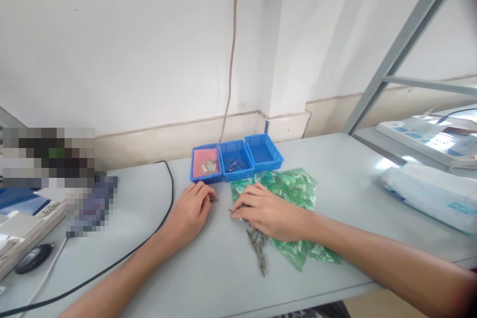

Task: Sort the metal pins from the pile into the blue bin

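My left hand [193,204] rests on the table with its fingers curled round a small metal pin [213,199], whose end pokes out by the thumb. My right hand [265,212] is bent over a pile of slim metal pins [257,252] and pinches one, its tip showing beneath the fingers. Under and behind that hand lie green plastic bags [294,190] with small parts in them. Beyond my hands stand three blue bins in a row: the left bin [198,179] holds pink wrapping and pale pieces, the middle bin [238,175] several dark pins, the right bin [263,151] nothing visible.
A black cable [172,184] curves across the table [149,278] left of my left arm. A computer mouse [34,258] and a power strip [48,208] sit at far left. At right are a white plastic package [428,194] and a grey metal frame [387,72].
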Demonstrator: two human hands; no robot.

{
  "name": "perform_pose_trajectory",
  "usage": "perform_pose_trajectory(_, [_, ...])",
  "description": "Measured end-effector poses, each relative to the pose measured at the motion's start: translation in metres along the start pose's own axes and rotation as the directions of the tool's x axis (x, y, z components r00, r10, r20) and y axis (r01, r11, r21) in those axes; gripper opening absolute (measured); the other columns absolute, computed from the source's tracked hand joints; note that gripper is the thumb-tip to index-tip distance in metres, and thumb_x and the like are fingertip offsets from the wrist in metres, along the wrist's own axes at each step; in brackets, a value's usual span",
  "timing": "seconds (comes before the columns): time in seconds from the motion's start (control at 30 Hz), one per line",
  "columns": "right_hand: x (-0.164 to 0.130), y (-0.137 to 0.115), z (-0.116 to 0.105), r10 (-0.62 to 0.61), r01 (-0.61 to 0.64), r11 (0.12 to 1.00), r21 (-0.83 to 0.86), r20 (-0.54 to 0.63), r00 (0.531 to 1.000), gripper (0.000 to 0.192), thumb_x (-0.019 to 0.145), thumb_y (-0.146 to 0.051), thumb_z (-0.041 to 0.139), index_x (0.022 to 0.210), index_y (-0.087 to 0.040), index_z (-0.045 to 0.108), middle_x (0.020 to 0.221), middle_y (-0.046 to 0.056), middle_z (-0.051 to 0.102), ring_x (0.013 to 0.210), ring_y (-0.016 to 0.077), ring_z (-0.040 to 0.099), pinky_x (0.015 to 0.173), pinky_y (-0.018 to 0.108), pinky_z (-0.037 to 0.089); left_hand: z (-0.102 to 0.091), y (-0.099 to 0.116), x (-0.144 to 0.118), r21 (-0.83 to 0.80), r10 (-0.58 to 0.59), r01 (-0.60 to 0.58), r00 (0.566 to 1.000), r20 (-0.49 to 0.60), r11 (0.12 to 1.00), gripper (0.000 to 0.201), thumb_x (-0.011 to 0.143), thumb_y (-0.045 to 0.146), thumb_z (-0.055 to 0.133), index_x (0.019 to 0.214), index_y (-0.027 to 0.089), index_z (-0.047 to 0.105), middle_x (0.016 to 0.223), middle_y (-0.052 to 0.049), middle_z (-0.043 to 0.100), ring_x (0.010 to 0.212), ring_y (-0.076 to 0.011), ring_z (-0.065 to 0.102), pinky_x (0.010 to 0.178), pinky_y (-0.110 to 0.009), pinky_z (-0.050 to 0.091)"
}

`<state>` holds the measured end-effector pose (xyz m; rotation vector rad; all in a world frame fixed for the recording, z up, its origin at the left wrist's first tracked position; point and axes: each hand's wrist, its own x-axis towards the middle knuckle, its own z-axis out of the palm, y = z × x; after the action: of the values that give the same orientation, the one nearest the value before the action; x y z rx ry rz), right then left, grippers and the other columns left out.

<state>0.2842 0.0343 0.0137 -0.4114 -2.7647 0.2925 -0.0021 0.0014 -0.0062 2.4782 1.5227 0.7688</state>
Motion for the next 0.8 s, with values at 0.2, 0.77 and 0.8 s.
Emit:
perform_pose_trajectory(0.2, [0.0009,0.0024,-0.0006,-0.022,0.022,1.0,0.009,-0.025,0.999,0.025,0.107,-0.013,0.057,0.125,-0.02,0.074,0.123,0.008,0.075,0.114,0.0257,0.056,0.101,0.042,0.038,-0.0007,0.0017,-0.0013,0.015,-0.047,0.048,0.999,-0.023,0.999,0.024,0.111,0.023,0.039,0.105,0.025,0.063,0.105,-0.006,0.068,0.098,-0.0264,0.062,0.092,-0.044,0.048])
perform_pose_trajectory(0.77, [0.0016,0.003,-0.0007,0.192,-0.192,0.981,-0.011,-0.008,0.981,0.015,0.114,-0.026,0.053,0.106,-0.021,0.065,0.109,0.006,0.066,0.101,0.0232,0.054,0.091,0.038,0.036,-0.0021,0.0013,-0.0027,0.086,0.015,-0.018,0.999,0.043,0.996,0.015,0.11,0.038,0.053,0.11,0.025,0.061,0.108,-0.006,0.065,0.097,-0.0267,0.06,0.088,-0.043,0.046])
perform_pose_trajectory(0.8, [0.0018,0.0027,-0.0003,0.194,-0.194,0.981,-0.02,-0.006,0.981,0.015,0.114,-0.026,0.052,0.106,-0.021,0.064,0.11,0.006,0.065,0.101,0.0233,0.054,0.091,0.039,0.036,-0.0016,0.0013,-0.0025,0.084,0.014,-0.017,0.999,0.034,0.996,0.014,0.11,0.037,0.054,0.109,0.025,0.062,0.106,-0.005,0.065,0.096,-0.0265,0.06,0.087,-0.042,0.046])
